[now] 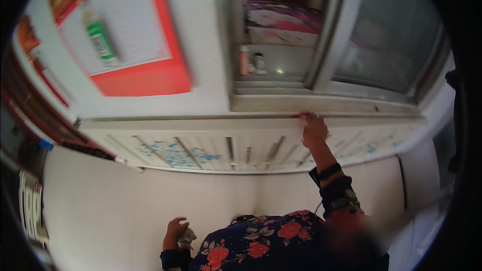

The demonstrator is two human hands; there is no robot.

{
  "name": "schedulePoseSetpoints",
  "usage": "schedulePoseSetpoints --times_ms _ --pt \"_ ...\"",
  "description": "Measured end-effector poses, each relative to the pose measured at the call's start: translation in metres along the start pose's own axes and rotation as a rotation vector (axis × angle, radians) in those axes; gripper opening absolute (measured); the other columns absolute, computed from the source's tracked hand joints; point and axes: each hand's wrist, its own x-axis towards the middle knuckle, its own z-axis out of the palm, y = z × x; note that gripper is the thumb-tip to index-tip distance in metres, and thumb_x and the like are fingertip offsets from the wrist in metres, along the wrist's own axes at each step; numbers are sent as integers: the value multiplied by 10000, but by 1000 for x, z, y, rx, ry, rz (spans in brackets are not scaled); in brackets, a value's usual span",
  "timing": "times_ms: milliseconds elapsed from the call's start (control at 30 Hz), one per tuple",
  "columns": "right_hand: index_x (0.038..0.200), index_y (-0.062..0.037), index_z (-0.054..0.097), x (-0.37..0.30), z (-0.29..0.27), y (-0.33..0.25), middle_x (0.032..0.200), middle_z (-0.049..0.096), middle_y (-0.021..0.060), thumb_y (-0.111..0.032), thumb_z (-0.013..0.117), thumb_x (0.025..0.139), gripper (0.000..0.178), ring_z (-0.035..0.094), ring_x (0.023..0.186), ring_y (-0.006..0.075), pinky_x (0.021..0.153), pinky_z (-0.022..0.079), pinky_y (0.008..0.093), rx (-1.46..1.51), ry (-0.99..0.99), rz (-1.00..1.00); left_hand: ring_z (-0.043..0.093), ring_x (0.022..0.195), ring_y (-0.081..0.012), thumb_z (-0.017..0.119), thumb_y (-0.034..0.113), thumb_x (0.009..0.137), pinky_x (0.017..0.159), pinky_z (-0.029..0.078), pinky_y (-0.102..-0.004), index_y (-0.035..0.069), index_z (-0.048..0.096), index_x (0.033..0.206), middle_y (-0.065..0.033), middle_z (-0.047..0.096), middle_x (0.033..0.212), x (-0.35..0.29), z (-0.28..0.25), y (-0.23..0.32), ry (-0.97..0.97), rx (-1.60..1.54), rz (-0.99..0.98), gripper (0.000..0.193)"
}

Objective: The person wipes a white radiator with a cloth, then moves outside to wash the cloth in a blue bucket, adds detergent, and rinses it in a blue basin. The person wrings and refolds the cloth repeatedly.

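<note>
My right hand (315, 129) reaches forward to the top edge of a long cream panel with slots and blue flower prints, like a radiator cover (251, 145). Its fingers are bent together at the gap below the window ledge. A small pinkish-red bit (298, 116) shows at the fingertips, too small to name. Low down, beside my flowered clothing, my left hand (175, 231) is curled around a crumpled whitish thing (188, 237), perhaps a cloth or paper; blur hides its kind.
Above the panel is a sliding window (321, 65), with a pink bottle (244, 60) and a small tube (259, 63) behind its frame. On the left wall hang a red-edged sheet (145, 78) and a green-and-white tube (100, 40). A white slatted stool (31, 206) stands far left.
</note>
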Motion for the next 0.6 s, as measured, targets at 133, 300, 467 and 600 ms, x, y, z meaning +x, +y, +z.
schedulePoseSetpoints --times_ms 133,300,467,600 --pt "878 -162 613 4 -29 57 938 560 14 -33 479 691 264 518 822 295 696 456 387 -15 -62 376 601 862 -240 633 273 690 753 474 -328 55 624 974 -152 626 905 -10 62 -103 -112 -81 -174 358" --pt "796 -97 577 2 -9 67 866 553 107 -40 507 652 170 512 794 309 629 460 410 -70 58 62 587 709 -204 587 175 758 615 484 -319 31 590 976 -109 610 805 -55 70 -94 -8 -519 -570 262" --pt "851 -112 569 -4 4 70 887 542 87 -9 535 627 249 512 795 289 623 460 401 99 79 -198 499 482 -141 532 126 809 444 446 -292 48 538 1018 -46 526 645 -79 10 93 227 -1195 -228 223" --pt "857 -127 570 -1 -9 77 915 531 72 -10 537 626 261 502 832 288 657 456 392 184 42 -308 494 476 -136 560 132 793 443 429 -293 63 560 999 -42 533 629 -132 -78 264 548 -1013 276 217"
